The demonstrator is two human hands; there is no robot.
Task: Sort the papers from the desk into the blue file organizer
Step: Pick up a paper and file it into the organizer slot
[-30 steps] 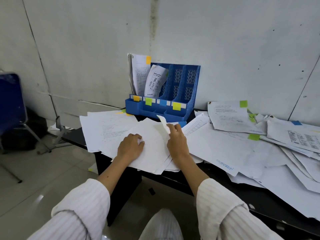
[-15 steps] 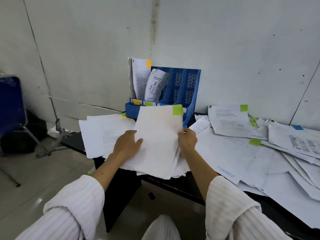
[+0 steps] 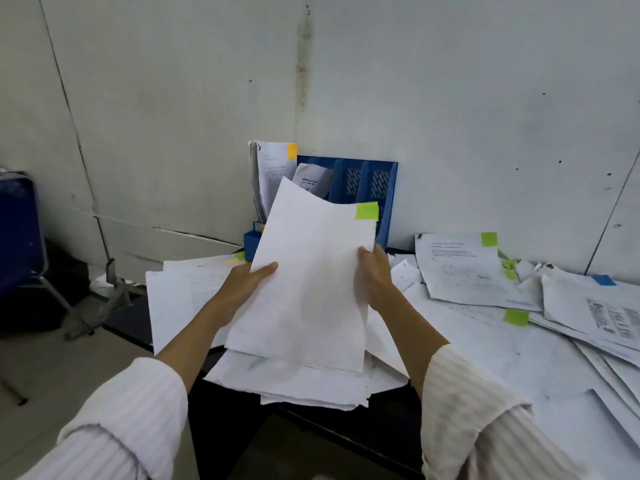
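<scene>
A white sheet with a green sticky tab at its top right corner is raised above the desk, blank back toward me. My left hand grips its left edge and my right hand grips its right edge. Behind it, against the wall, stands the blue file organizer; its two left slots hold papers, one with an orange tab, and the right slots look empty. The sheet hides the organizer's front labels. A loose stack of papers lies under the raised sheet.
Many more papers with green and blue tabs cover the black desk to the right. Another pile lies left of my hands. A blue chair stands on the floor at far left. The grey wall is close behind the organizer.
Both hands picked the green-tabbed sheet off the stack and lifted it higher, toward the organizer. The view tilted down and moved closer.
</scene>
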